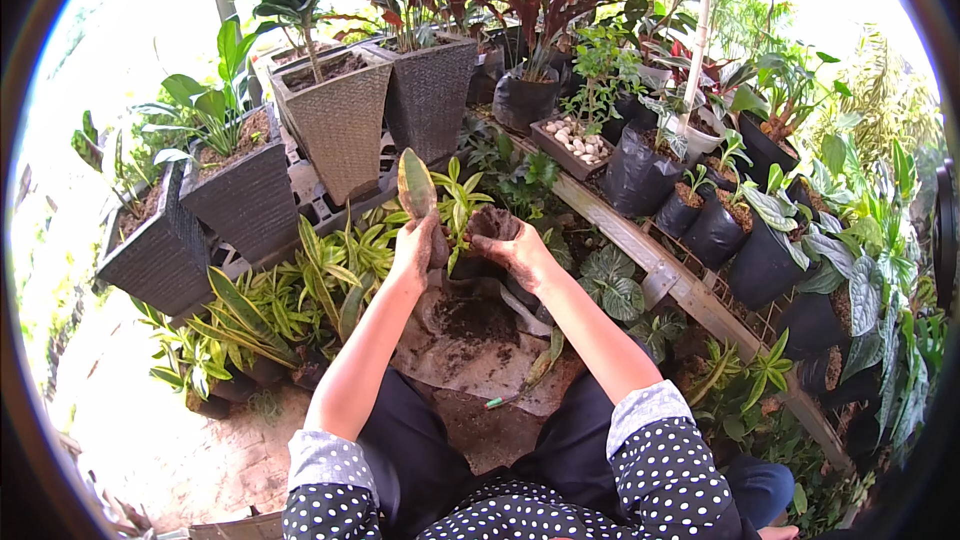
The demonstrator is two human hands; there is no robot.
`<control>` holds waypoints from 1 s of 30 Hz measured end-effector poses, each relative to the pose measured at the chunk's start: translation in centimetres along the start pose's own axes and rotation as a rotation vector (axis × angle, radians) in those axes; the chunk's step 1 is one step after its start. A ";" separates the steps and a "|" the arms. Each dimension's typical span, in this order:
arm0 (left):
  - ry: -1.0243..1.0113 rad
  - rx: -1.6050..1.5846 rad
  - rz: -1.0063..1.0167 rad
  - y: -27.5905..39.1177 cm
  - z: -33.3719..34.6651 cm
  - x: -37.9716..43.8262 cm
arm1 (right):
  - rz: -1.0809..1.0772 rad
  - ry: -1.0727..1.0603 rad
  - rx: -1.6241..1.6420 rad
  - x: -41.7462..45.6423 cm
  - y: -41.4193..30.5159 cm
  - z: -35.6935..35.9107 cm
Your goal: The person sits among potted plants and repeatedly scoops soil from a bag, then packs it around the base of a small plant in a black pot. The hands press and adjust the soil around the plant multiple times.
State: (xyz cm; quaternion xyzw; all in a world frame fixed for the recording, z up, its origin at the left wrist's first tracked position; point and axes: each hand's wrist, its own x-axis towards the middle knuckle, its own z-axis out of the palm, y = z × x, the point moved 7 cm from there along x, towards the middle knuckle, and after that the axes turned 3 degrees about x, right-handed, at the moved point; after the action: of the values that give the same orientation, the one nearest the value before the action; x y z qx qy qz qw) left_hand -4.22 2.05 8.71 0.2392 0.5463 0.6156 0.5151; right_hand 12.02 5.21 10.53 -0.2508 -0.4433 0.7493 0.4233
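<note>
My left hand [420,246], dirty with soil, grips an upright variegated leaf [416,184] with yellow edges, apparently a snake plant's. Close beside it, my right hand [517,253] is closed around a dark, soil-covered mass [493,223]; whether this is a clump or a small pot, I cannot tell. Yellow-green leaves [459,199] rise just behind and between both hands. Below them, loose dark soil [476,319] is spread on a pale sheet [442,360]. On the sheet's right side lies a long leaf [544,364], near a small green-tipped object [495,403].
Tall textured planters [334,120] stand at the back left, above a row of variegated plants [262,315]. A metal rail [630,232] runs diagonally on the right, with black plant bags [641,172] beyond it. Another person's blue-clad knee [757,491] shows at lower right.
</note>
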 end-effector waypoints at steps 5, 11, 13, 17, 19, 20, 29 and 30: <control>0.001 0.005 -0.014 0.0 0.0 0.0 | 0.041 0.068 -0.059 -0.3 0.2 -0.5; -0.001 0.027 -0.022 0.2 0.3 -0.3 | 0.107 -0.001 0.081 -0.3 0.1 -0.4; -0.007 0.025 -0.022 0.2 0.4 -0.3 | 0.107 -0.058 0.128 -0.1 0.0 -0.1; -0.011 -0.008 -0.008 -0.3 0.0 0.3 | 0.102 0.023 -0.012 -0.8 -0.5 0.4; -0.021 -0.030 -0.001 -0.4 0.2 0.5 | 0.083 0.037 -0.026 -0.8 -0.3 0.0; -0.021 -0.031 -0.005 -0.5 0.1 0.6 | 0.082 0.045 -0.044 -0.7 -0.3 -0.1; -0.019 0.013 -0.028 -0.2 0.2 0.0 | 0.092 0.035 0.040 -0.6 -0.4 0.1; -0.023 0.009 -0.028 -0.2 0.2 0.0 | 0.068 0.045 0.034 -0.6 -0.5 0.0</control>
State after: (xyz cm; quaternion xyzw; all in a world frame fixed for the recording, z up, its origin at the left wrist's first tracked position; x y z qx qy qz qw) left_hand -3.95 2.11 8.61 0.2408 0.5464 0.6033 0.5287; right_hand 12.54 4.81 10.96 -0.2750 -0.4122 0.7647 0.4118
